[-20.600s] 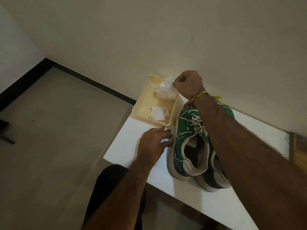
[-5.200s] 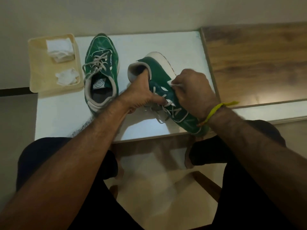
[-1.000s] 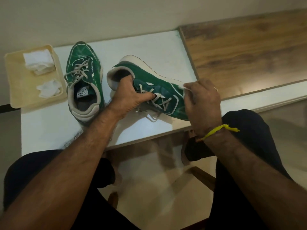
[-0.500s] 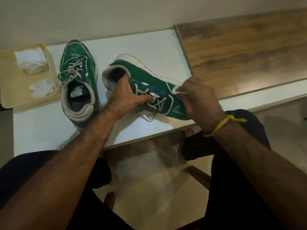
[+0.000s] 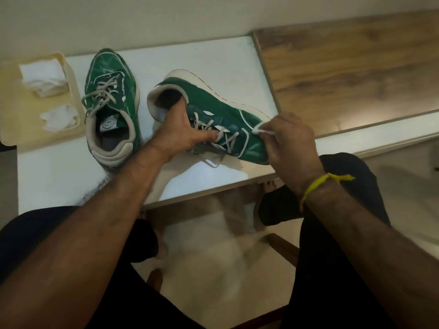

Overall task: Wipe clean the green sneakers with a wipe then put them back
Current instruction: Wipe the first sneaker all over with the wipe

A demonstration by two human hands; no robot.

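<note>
- While the left hand (image 5: 180, 131) grips one sneaker (image 5: 221, 117) at its collar, tilting it steady, its side faces up.
- Right hand (image 5: 291, 143) pinches the wipe (image 5: 261, 129) against the toe, probably scrubbing.

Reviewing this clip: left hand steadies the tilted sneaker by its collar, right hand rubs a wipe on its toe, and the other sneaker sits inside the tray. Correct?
Not quite. The head view shows the other sneaker standing on the white table beside the tray, not in it. The rest holds: left hand at the tilted sneaker, right hand with the wipe.
</note>
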